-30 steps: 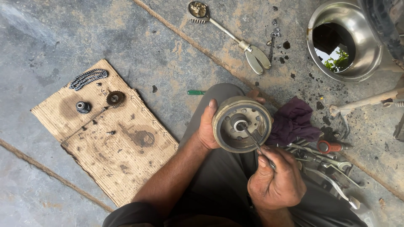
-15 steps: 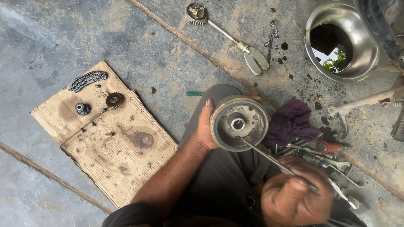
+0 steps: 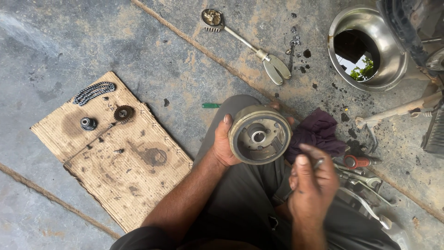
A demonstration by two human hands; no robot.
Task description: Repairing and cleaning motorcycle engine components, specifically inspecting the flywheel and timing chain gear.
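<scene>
Grey stained concrete floor (image 3: 92, 41), oily cardboard (image 3: 115, 157); left hand (image 3: 225, 143) grips drum (image 3: 260, 134), right hand (image 3: 312, 183) grips tool (image 3: 318, 163)

Parts count, cardboard sheet and concrete floor

On the cardboard sheet (image 3: 134, 185): one chain (image 3: 94, 91), one sprocket (image 3: 123, 113), one bush (image 3: 88, 123). On the floor: one steel bowl (image 3: 358, 69), one purple rag (image 3: 317, 132). In hand: one drum (image 3: 259, 135).

Cardboard (image 3: 115, 171), probably bowl (image 3: 365, 48), on floor (image 3: 138, 51)
</scene>
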